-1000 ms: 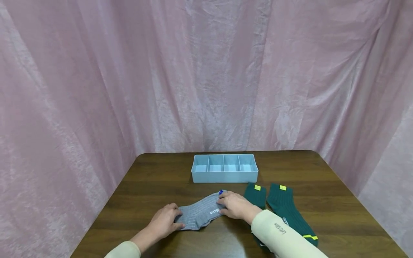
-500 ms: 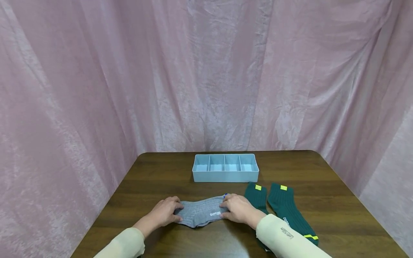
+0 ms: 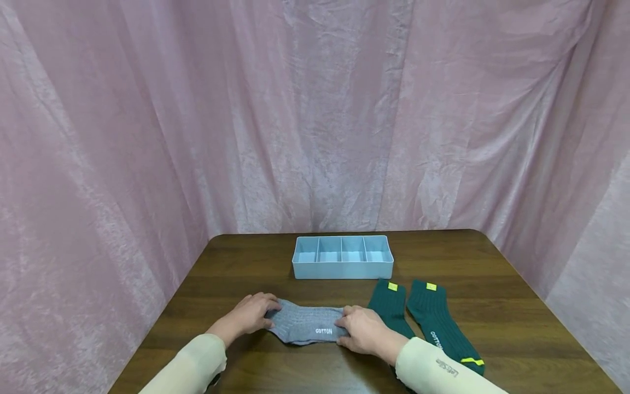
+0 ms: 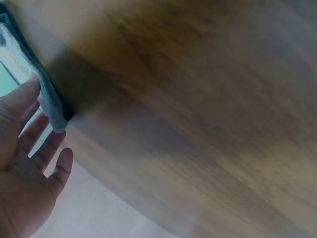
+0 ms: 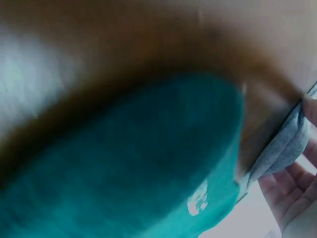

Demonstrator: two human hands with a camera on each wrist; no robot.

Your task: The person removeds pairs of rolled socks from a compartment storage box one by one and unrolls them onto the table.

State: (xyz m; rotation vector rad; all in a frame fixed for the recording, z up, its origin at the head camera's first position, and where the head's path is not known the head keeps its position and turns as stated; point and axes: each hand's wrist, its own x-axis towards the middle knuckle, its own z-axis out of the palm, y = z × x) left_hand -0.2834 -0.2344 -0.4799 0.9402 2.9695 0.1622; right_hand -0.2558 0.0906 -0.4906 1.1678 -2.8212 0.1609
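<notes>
Ribbed grey socks (image 3: 307, 323), apparently stacked with their edges in layers, stretch sideways between the hands and carry white "COTTON" lettering. The left hand (image 3: 250, 313) grips their left end; in the left wrist view its thumb lies over the grey fabric (image 4: 49, 99) with fingers beneath. At the other end, the right hand (image 3: 365, 329) pinches the fabric between thumb and fingers, and the right wrist view shows the grey edge (image 5: 282, 148) bent there. A green sock (image 3: 389, 301) with a yellow tag lies just right of that hand, its lower part hidden under the sleeve.
A second green sock (image 3: 445, 323) with a yellow toe stripe lies further right. Behind the grey socks stands a light blue box (image 3: 343, 270) with several compartments. Everything rests on a dark wooden table (image 3: 236, 273), backed by a pink curtain (image 3: 315, 109).
The grey socks have turned from slanting to nearly level. Their left end has risen away from the person with the left hand, while the right hand has brought their right end nearer.
</notes>
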